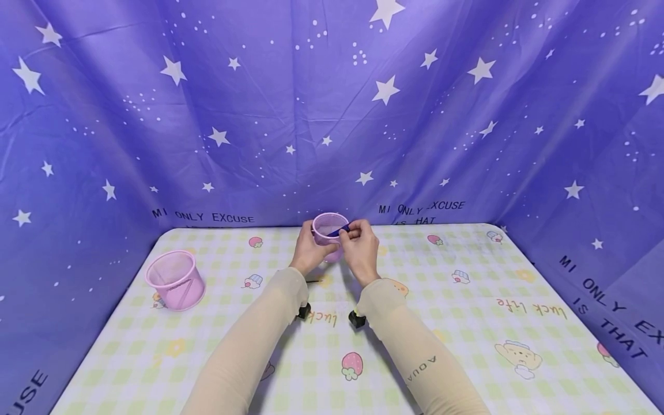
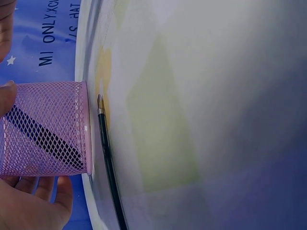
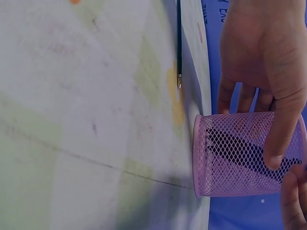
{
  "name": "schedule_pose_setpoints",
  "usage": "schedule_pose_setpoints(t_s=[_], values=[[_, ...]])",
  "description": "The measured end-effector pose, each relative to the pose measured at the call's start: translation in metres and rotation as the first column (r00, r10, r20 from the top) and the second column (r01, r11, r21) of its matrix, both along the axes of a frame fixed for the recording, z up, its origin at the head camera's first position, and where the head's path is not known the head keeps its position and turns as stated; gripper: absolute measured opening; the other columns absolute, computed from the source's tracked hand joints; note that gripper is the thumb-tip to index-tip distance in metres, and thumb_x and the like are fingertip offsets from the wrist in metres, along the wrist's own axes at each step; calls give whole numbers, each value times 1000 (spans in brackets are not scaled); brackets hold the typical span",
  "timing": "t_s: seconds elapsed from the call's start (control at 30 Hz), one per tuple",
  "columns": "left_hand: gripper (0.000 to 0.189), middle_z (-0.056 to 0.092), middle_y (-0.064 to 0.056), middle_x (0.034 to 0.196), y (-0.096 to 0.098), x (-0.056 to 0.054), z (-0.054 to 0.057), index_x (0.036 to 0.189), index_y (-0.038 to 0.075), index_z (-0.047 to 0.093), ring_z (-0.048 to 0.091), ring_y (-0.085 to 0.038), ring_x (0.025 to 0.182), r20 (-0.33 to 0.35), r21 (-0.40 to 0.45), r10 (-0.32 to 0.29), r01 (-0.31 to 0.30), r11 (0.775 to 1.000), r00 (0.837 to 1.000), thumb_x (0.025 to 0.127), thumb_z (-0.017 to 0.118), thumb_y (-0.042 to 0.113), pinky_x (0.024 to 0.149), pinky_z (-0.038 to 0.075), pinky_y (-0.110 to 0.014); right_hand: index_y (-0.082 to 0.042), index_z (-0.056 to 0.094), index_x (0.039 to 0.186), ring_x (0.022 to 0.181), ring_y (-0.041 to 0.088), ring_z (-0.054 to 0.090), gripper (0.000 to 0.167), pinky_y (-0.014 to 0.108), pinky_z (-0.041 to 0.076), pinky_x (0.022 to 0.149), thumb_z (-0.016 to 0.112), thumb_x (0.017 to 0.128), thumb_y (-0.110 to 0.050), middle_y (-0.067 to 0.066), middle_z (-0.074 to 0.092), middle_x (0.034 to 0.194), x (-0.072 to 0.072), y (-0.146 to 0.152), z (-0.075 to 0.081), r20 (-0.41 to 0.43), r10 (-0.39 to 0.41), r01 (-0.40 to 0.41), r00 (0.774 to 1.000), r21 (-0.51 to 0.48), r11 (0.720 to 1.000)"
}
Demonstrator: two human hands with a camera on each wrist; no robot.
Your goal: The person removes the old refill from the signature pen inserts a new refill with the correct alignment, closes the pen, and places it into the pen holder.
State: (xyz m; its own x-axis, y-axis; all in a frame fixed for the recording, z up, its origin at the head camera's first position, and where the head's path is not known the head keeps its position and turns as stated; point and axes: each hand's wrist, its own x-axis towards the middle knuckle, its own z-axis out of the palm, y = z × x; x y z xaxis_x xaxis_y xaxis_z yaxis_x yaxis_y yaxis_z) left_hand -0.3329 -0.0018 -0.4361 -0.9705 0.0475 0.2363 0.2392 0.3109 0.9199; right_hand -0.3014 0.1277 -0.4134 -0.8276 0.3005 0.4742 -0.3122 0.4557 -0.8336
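Note:
A pink mesh pen cup (image 1: 329, 253) stands near the table's far edge, its mouth facing up. My left hand (image 1: 309, 249) grips it, with the thumb across the near side and the other fingers behind. At the rim, my right hand (image 1: 361, 249) pinches the upper end of a dark blue pen-like stick (image 1: 338, 231). Its lower part slants down inside the cup, visible through the mesh in both wrist views. A thin dark pen refill (image 2: 108, 160) with a metal tip lies on the tablecloth just on the near side of the cup.
A second pink mesh cup (image 1: 191, 293) stands at the left of the table. The tablecloth (image 1: 456, 334) is checked green and white with printed pictures. A purple star-printed curtain (image 1: 290, 115) hangs behind the table and along both sides.

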Motion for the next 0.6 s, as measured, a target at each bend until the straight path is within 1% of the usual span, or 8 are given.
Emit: schedule_pose_setpoints(t_s=[0.27,0.6], values=[[78,50,-21,129,0,0,-1,131,0,40,50,-29,117,-3,3,5,-5,1000,1000,68,84,12,100,40,-37,0,56,105,63,16,60,26,25,49,58,69,83,-5,7,65,75,3,2,-2,0,16,-16,1000,-11,1000],[78,51,-20,128,0,-1,-2,131,-1,41,51,-28,116,-10,3,12,-12,1000,1000,68,85,10,99,40,-35,-4,56,104,61,15,61,26,27,48,57,70,83,-9,4,66,73,8,7,0,1,23,-23,1000,3,1000]])
